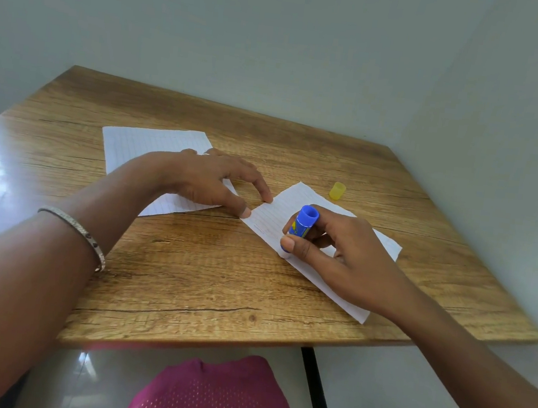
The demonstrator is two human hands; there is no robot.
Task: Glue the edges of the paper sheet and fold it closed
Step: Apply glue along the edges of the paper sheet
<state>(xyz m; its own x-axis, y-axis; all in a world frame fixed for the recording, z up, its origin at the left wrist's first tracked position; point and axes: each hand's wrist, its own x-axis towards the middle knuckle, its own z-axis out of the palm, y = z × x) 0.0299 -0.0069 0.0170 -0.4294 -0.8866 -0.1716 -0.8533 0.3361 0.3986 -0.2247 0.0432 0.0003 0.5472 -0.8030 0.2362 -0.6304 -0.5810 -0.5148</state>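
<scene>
The paper sheet (323, 243) lies flat on the surface (185, 278), thin, floppy and likely to slide. The left hand (210, 180) pins its far edge with 2 spread fingertips; the right hand (339, 248) has its grip closed around the glue stick (301, 229), tip down on the near-left edge.

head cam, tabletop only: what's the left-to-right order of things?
Bracelet on the left forearm → lined paper sheet → left hand → glue stick held in the right hand → yellow cap. The sheet under the glue spans too widely to place.
</scene>
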